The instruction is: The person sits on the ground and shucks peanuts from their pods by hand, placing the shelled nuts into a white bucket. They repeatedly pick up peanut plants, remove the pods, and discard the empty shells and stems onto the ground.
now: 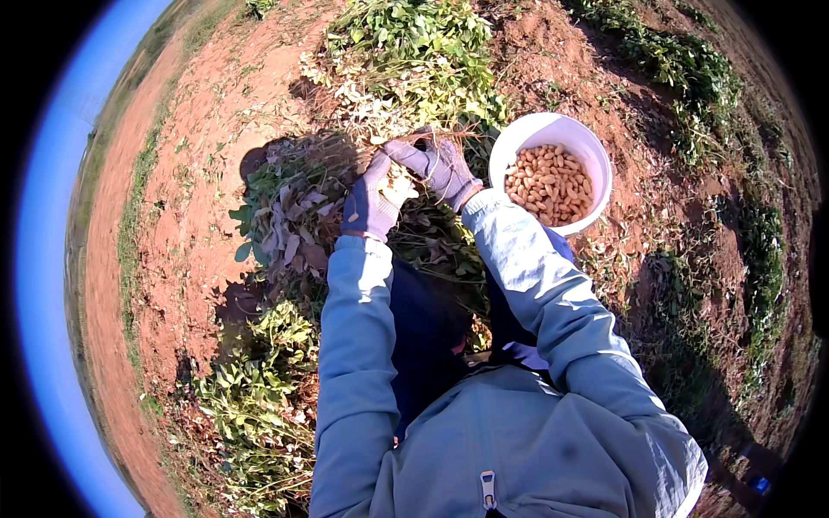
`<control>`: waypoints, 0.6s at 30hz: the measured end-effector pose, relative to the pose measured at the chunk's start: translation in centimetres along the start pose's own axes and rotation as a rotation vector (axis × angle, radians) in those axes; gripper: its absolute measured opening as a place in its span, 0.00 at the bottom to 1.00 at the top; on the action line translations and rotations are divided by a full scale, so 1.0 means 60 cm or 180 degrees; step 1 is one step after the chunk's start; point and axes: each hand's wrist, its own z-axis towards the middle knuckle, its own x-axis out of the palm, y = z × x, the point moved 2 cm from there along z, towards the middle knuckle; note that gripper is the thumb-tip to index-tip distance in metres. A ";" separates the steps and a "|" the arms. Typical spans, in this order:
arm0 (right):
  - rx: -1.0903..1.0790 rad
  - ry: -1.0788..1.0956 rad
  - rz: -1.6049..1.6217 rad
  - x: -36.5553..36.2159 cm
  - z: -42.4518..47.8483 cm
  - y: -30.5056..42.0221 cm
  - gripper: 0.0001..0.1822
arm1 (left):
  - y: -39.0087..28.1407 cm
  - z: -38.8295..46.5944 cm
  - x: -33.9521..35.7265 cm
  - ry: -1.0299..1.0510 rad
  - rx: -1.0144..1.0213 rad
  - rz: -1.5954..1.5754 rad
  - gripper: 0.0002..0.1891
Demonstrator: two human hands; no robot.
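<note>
Both hands wear light knitted gloves and meet above a pile of uprooted peanut plants (pixel 295 201). My left hand (pixel 379 197) is curled around pale peanut pods (pixel 397 184) at its palm. Close beside it, my right hand (pixel 443 165) has its fingers bent around thin brown roots (pixel 453 135) of a plant. Just right of the right hand stands a white plastic bucket (pixel 599 152), with many peanuts in their shells (pixel 550 181) inside. The fingertips of both hands are partly hidden by roots and shadow.
More leafy peanut plants (pixel 414 45) lie ahead, and others (pixel 259 388) lie at the lower left. Reddish bare soil (pixel 201 129) spreads to the left. Further rows of green plants (pixel 686 71) run along the right. My knees are on either side of the stems below my hands.
</note>
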 end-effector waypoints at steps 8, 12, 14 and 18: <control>-0.0127 0.0124 -0.1252 -0.031 -0.010 0.026 0.17 | -0.045 -0.017 0.033 0.0194 -0.1108 -0.1177 0.15; -0.0182 -0.0133 -0.0783 -0.033 0.010 -0.037 0.17 | -0.059 -0.014 0.070 -0.0015 -0.1260 -0.1279 0.17; -0.0603 -0.0465 -0.1376 -0.019 -0.007 -0.016 0.18 | -0.041 -0.013 0.064 -0.0208 -0.1117 -0.1105 0.16; -0.0371 -0.0529 -0.1211 -0.022 -0.006 -0.016 0.20 | -0.011 -0.005 0.075 -0.0547 -0.0663 -0.1251 0.15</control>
